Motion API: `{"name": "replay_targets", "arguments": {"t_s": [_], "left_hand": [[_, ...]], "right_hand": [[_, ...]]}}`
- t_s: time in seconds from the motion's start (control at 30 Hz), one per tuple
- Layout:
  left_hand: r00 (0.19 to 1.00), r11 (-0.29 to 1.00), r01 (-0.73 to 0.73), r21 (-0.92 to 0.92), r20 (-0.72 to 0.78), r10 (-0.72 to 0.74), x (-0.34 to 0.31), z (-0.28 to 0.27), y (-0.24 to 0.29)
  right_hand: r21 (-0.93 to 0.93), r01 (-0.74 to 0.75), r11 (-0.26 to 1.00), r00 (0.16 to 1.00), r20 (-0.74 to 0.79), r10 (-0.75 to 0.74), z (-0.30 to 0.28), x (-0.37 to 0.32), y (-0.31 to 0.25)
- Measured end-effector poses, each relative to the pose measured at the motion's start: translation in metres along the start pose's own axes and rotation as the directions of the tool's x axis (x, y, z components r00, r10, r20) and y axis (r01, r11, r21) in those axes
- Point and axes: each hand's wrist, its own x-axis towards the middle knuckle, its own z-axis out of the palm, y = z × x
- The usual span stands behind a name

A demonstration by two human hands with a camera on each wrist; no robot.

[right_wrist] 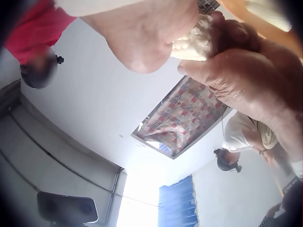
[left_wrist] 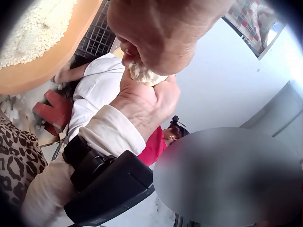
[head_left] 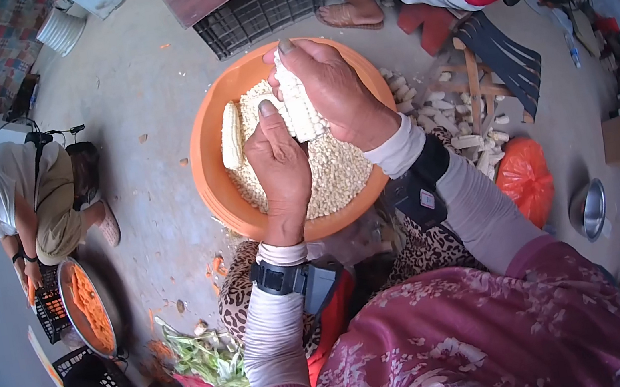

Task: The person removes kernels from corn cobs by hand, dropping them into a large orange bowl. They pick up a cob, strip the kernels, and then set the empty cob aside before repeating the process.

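Note:
Over an orange tub point(head_left: 215, 200) of loose pale kernels point(head_left: 343, 172), both hands are on one white corn cob point(head_left: 302, 109). The right hand point(head_left: 342, 91) grips its upper part, thumb along the far end. Close against the near end is the left hand point(head_left: 281, 167), its thumb raised and its fingers curled at the cob. In the right wrist view, the cob point(right_wrist: 194, 45) shows between the two hands, with the left fingers around its end. Kernels still cover the visible part of the cob. Another whole cob point(head_left: 231, 137) leans inside the tub's left side.
Bare cobs point(head_left: 438, 104) lie right of the tub, beside a wooden stool point(head_left: 474, 78) and an orange plastic bag point(head_left: 524, 174). A black crate point(head_left: 257, 15) stands beyond. At left, a person point(head_left: 26, 190) bends near a basin of orange pieces point(head_left: 89, 309). Husks point(head_left: 207, 360) lie at lower left.

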Motion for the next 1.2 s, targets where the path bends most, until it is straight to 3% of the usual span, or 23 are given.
{"name": "replay_targets", "arguments": {"t_s": [0.1,0.17,0.3,0.37,0.57,0.8,0.9,1.07,1.2], "left_hand": [[0.997,0.997,-0.052,0.062,0.055,0.049,0.004,-0.007,-0.005],[0.980,0.985,0.157,-0.070,0.135,-0.146,0.006,-0.010,-0.004],[0.966,0.960,0.253,-0.121,0.088,-0.243,0.005,-0.006,0.004],[0.952,0.955,0.281,-0.095,0.150,-0.265,0.006,-0.010,0.006],[0.944,0.962,0.273,0.025,0.187,-0.272,0.005,-0.010,0.015],[0.956,0.976,0.216,0.011,0.203,-0.214,0.006,-0.012,0.006],[0.942,0.965,0.248,-0.089,0.255,-0.219,0.007,-0.012,0.007],[0.957,0.962,0.266,-0.064,0.136,-0.256,0.013,-0.015,0.007],[0.979,0.982,0.177,-0.068,0.115,-0.168,0.012,-0.011,0.015]], "right_hand": [[-0.012,0.024,1.000,1.000,0.018,-0.023,-0.002,0.002,0.000],[0.010,-0.005,1.000,0.999,0.049,0.004,-0.003,0.003,0.002],[-0.012,0.011,1.000,0.998,0.057,-0.010,-0.003,0.003,0.003],[-0.024,0.006,1.000,0.999,0.046,-0.005,-0.002,0.003,0.002],[-0.063,0.059,0.996,0.996,0.065,-0.055,-0.001,0.004,0.006],[-0.029,0.054,0.998,0.995,0.080,-0.052,-0.005,0.003,0.003],[0.023,0.009,1.000,0.995,0.103,-0.012,-0.011,0.005,0.000],[-0.007,0.033,0.999,0.997,0.069,-0.032,-0.006,0.002,-0.003],[-0.045,0.066,0.997,0.994,0.085,-0.062,-0.006,0.002,-0.003]]}}
